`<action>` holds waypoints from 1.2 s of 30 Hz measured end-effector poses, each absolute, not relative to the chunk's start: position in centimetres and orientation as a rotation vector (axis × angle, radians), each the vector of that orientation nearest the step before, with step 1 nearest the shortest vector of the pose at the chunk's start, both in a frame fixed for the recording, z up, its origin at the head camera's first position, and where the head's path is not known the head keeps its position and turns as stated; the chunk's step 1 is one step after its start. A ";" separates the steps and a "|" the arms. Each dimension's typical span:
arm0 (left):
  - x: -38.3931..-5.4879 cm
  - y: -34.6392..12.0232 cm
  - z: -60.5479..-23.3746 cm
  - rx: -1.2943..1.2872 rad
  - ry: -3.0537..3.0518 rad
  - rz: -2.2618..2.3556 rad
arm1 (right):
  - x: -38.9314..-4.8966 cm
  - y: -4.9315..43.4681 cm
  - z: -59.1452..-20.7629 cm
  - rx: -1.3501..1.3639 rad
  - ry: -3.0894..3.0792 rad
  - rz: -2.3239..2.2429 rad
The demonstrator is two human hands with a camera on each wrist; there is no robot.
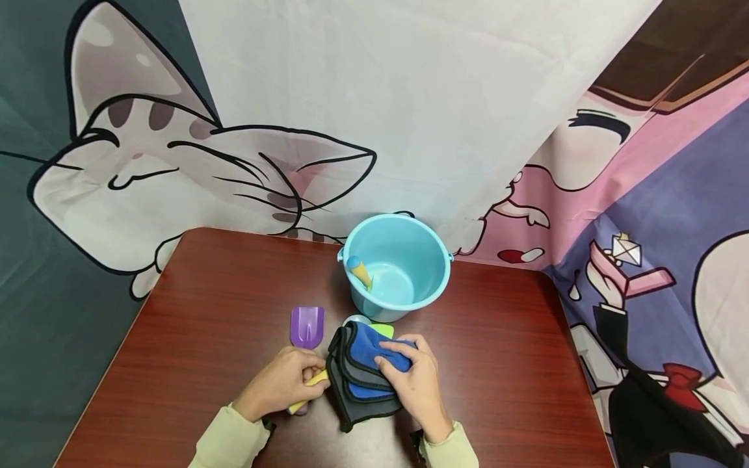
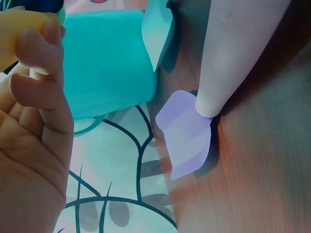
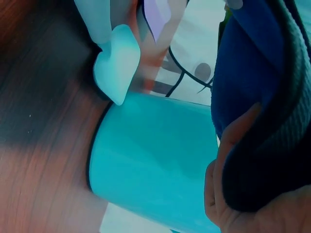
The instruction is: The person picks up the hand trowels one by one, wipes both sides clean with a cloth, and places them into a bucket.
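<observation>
- The left hand (image 1: pixel 285 385) pinches a yellow handle (image 1: pixel 318 377) between thumb and fingers, at the left edge of the cloth
- The right hand (image 1: pixel 419 382) grips the folded blue and dark grey cloth (image 1: pixel 364 348), which has black edging, from its right side
- A light green piece (image 1: pixel 383 330) shows past the cloth's far edge; the rest is hidden
- A purple shovel (image 1: pixel 307 325) lies on the brown table (image 1: pixel 497 364), its handle running beneath the left hand
- A pale blue scoop (image 3: pixel 116 65) lies by the light blue bucket (image 1: pixel 406 244), beyond the cloth
- Inside the bucket, a yellow-handled tool (image 1: pixel 359 270) leans against the left wall
</observation>
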State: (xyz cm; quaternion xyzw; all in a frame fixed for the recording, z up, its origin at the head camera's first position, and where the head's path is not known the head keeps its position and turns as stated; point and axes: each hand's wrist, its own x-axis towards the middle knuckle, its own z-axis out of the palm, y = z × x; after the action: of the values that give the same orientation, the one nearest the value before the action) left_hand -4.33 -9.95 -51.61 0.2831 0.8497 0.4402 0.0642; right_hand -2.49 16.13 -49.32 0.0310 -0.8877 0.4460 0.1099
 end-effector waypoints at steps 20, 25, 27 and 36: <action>-3.9 -10.4 -51.8 0.802 2.488 1.355 | -3.0 17.3 -49.6 0.007 -2.571 1.234; -3.7 -10.4 -51.7 0.748 2.447 1.350 | -3.1 17.7 -49.6 -0.026 -2.568 1.240; -3.7 -10.4 -51.6 0.712 2.428 1.338 | -3.1 17.9 -49.6 -0.037 -2.568 1.236; -3.7 -10.9 -51.6 0.692 2.423 1.311 | -3.2 18.8 -49.4 -0.080 -2.550 1.225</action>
State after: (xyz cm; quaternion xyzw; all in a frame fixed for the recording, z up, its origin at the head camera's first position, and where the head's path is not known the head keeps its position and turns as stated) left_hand -3.66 -10.95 -51.60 0.2409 0.8433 0.4565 0.1499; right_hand -3.21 18.83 -49.43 -0.0281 -0.8901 0.4276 0.1551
